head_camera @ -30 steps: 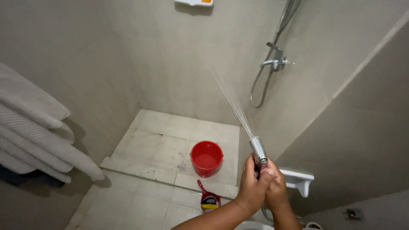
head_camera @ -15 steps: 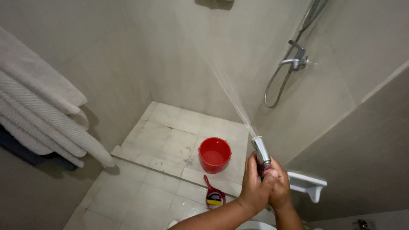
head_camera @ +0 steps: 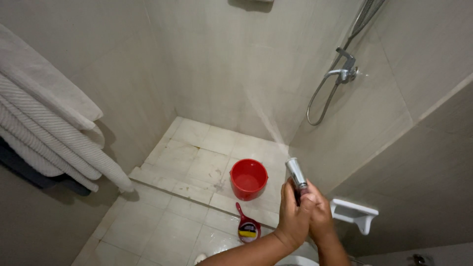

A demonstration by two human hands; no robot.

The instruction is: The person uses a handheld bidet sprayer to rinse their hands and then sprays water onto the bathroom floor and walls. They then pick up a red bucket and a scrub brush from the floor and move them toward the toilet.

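Note:
A chrome hand sprayer (head_camera: 296, 172) points up and to the left, throwing a thin fan of water toward the beige tiled back wall (head_camera: 231, 69). My left hand (head_camera: 291, 213) and my right hand (head_camera: 321, 216) are clasped together around its handle at the lower middle of the head view. Below and left of them a red bucket (head_camera: 248, 178) stands on the shower floor. A red dipper (head_camera: 247, 226) with a yellow and black label lies on the tiles in front of it.
White towels (head_camera: 47, 123) hang on the left wall. A shower valve with a looped hose (head_camera: 340, 74) is fixed to the right wall. A white paper holder (head_camera: 355, 214) sticks out low on the right. A low step edges the shower floor.
The view has shifted left and down, so more of the towels shows. The hands stay clasped on the sprayer, and the water fan looks thinner now.

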